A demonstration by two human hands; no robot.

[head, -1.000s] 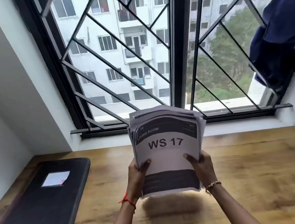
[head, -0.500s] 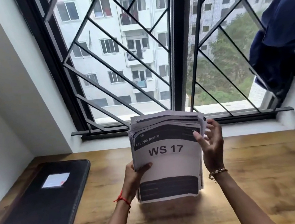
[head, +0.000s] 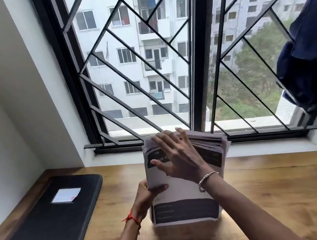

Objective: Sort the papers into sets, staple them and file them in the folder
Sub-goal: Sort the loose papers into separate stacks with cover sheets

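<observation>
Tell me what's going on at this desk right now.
A person holds a thick stack of papers upright over the wooden table. The left hand grips its left edge, while the right hand lies spread across the front sheet, reaching the top edge. A black folder lies on the table to the left. No sets are separated yet.

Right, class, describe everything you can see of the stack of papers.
The stack of papers is thick, its sheets white with dark bands near top and bottom of the front page. It stands roughly upright, lower edge at or just above the wooden table, upper edges fanned unevenly. The left hand grips its left edge, thumb on the front; the right hand lies open across the upper front, covering some print.
</observation>
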